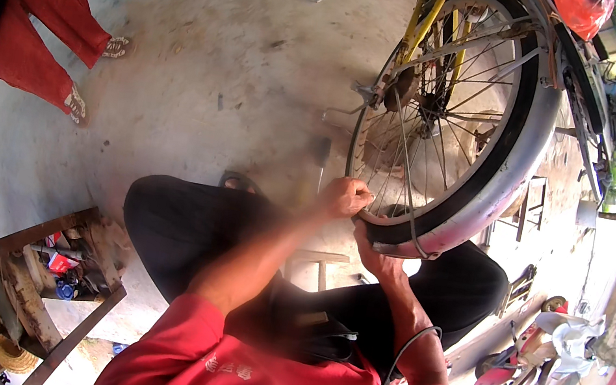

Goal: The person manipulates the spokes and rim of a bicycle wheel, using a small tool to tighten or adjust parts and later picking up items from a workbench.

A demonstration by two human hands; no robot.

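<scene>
Head view: the concrete floor [205,81] carries a yellow-framed bicycle [426,27], its spoked wheel [432,117] reaching in between the person's spread black-trousered legs [462,278], probably so both hands can get at it. A grey mudguard [525,165] wraps the tyre outside the pale rim [387,221]. The right hand [378,257] is beneath the wheel's near edge, seemingly steadying it; its hidden fingers leave the grip unclear. The left hand [346,197] curls closed beside the rim; I cannot tell whether it pinches anything.
</scene>
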